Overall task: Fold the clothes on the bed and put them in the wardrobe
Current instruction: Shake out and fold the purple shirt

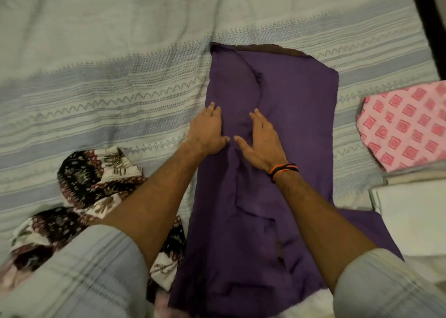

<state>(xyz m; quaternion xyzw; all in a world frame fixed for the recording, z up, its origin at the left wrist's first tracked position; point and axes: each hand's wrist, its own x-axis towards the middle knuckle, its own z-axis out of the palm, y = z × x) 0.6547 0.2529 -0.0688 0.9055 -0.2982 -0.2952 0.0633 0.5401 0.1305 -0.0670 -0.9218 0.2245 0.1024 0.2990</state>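
One purple garment (284, 105) lies lengthwise down the middle of the striped bedspread (108, 88), creased along its centre; both hands lie flat on it with fingers straight, the left hand (207, 131) at its left edge, the right hand (260, 141) just beside; a crumpled patterned cloth (96, 180) sits left, a pink folded piece (405, 127) right, above a white folded stack (415, 216).

Home bedroom: bed w/ striped woven bedspread (108, 81), loose clothes (96, 187) & folded pink garment (405, 127) on it.
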